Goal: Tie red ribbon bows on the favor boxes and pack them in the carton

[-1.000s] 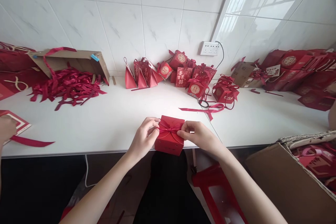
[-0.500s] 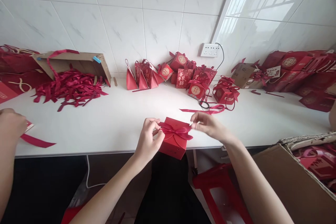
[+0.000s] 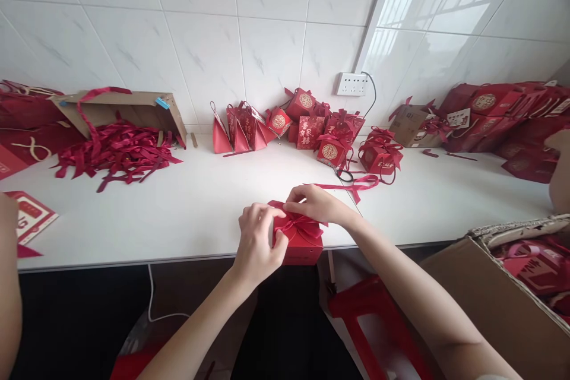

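A red gift box (image 3: 307, 253) sits at the table's front edge, tied on top with a dark red ribbon bow (image 3: 305, 225). My left hand (image 3: 260, 240) is curled at the box's left side, thumb and index finger at the left part of the bow. From above and behind, my right hand (image 3: 314, 203) reaches over the box, its fingertips pinched on ribbon near the left hand's index finger. The two hands' fingers hide the bow's left loop. On the right, the other loop and a tail lie over the lid.
Behind are loose ribbons (image 3: 124, 151) spilling from a cardboard box (image 3: 178, 116), several red favour boxes (image 3: 332, 151) and scissors (image 3: 344, 175). A carton (image 3: 481, 285) stands at right beside a red stool (image 3: 356, 309). Another person's arm (image 3: 9, 285) shows at left.
My right hand has moved left from the bow's right end to its left side. The box has turned slightly. At left, the other person's hand has moved out of view, exposing a printed card.
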The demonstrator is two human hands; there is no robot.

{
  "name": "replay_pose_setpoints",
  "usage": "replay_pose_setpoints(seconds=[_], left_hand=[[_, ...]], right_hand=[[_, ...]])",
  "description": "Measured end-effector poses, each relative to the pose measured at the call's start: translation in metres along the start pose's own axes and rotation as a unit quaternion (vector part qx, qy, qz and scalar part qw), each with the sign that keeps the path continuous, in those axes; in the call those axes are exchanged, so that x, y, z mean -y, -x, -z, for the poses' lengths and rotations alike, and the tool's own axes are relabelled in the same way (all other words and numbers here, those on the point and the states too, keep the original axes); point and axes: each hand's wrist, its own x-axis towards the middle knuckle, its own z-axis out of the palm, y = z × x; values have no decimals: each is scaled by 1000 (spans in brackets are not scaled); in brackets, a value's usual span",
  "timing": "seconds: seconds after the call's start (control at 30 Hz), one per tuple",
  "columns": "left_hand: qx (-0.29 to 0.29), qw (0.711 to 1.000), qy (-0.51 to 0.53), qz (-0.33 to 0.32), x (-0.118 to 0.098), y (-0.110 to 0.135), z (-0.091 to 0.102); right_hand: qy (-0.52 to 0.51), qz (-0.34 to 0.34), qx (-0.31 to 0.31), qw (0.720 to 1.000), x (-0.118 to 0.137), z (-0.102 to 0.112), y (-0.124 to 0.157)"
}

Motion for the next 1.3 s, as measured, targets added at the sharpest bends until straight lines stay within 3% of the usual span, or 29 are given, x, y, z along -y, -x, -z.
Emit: replay_pose_setpoints(seconds=[0.1, 0.23, 0.37, 0.43, 0.5, 0.57, 0.63, 0.7, 0.87, 1.03, 1.1, 1.23, 1.3], left_hand=[[59, 998, 4, -13, -2, -4, 1], [86, 995, 43, 4, -5, -10, 1], [92, 993, 53, 43, -10, -15, 0], [96, 992, 60, 57, -12, -18, 0], [105, 989, 76, 67, -13, -19, 0], [113, 987, 86, 73, -12, -21, 0], [116, 987, 86, 74, -12, -22, 0], [116, 987, 82, 71, -11, -23, -1], [117, 990, 61, 50, -10, -23, -2], [125, 992, 33, 18, -7, -23, -4], [128, 991, 28, 22, -7, -23, -4], [139, 989, 26, 41, -8, -23, -3], [139, 989, 27, 48, -10, -23, -3]], right_hand=[[-37, -4, -9, 999, -3, -3, 0], [-41, -22, -37, 998, -4, -8, 0], [-91, -27, -124, 988, -21, -6, 12], [-128, -65, -161, 976, -36, -2, 26], [-145, -132, -131, 972, -50, 3, 42], [-173, -171, -54, 969, -58, 5, 55], [-214, -152, -13, 965, -58, 7, 61], [-233, -116, -31, 965, -55, 8, 59], [-206, -64, -97, 972, -52, 13, 23], [-176, -85, -36, 980, -60, 10, -13], [-146, -103, -71, 981, -58, 8, -10], [-28, -103, -263, 959, -37, 0, 32], [9, -90, -219, 972, -21, -7, 55]])
